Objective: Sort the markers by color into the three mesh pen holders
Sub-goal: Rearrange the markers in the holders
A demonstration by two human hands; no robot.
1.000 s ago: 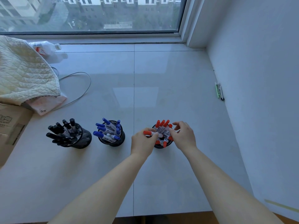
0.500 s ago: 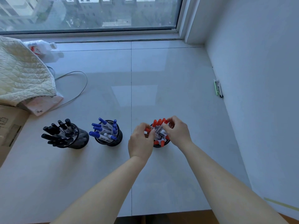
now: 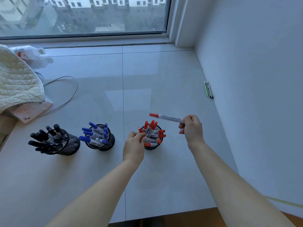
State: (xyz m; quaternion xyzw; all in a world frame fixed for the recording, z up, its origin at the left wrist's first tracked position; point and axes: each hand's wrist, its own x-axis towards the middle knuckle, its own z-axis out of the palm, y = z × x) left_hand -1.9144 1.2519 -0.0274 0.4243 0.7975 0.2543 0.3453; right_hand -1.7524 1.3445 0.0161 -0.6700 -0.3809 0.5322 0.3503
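Three black mesh holders stand in a row on the pale sill. The left holder (image 3: 70, 145) carries black markers (image 3: 47, 136), the middle holder (image 3: 109, 144) blue markers (image 3: 95, 134), the right holder (image 3: 153, 147) red markers (image 3: 151, 131). My right hand (image 3: 191, 128) is lifted to the right of the red holder and grips one red-capped marker (image 3: 165, 117) by its tail, cap pointing left. My left hand (image 3: 135, 144) rests against the red holder's left rim, fingers pinched on a red marker standing in it.
A quilted cream cloth (image 3: 18, 81) and a paper (image 3: 32, 110) lie at the left, with a grey cable loop (image 3: 72, 94) beside them and a plastic bottle (image 3: 27, 53) behind. Small pens (image 3: 207, 90) lie along the right wall. The window runs across the back.
My right hand has pulled one red marker out of the red holder and lifted it up and to the right. My left hand stayed at the holder's rim.
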